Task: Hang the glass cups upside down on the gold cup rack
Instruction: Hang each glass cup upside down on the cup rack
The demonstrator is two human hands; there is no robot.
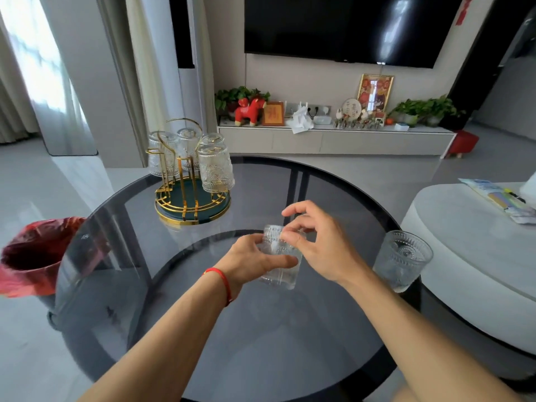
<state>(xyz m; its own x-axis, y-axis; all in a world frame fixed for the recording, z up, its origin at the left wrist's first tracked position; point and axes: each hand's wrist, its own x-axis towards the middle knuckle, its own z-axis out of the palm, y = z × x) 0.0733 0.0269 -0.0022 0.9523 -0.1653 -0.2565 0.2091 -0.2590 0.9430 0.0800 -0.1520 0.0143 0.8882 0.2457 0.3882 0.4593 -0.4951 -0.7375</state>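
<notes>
A clear embossed glass cup [280,272] is held over the middle of the round dark glass table [333,198]. My left hand [255,261] wraps its left side, thumb across the front. My right hand [316,242] pinches its upper end with the fingertips. The cup looks blurred and tilted. The gold cup rack [185,181] on a dark green round base stands at the table's far left, with several glass cups [216,166] hanging upside down on it. Another glass cup [401,261] stands upright at the table's right edge.
A bin with a red bag [32,253] sits left of the table. A white round ottoman [470,245] with papers is close on the right. A TV cabinet [333,137] with ornaments and plants runs along the far wall.
</notes>
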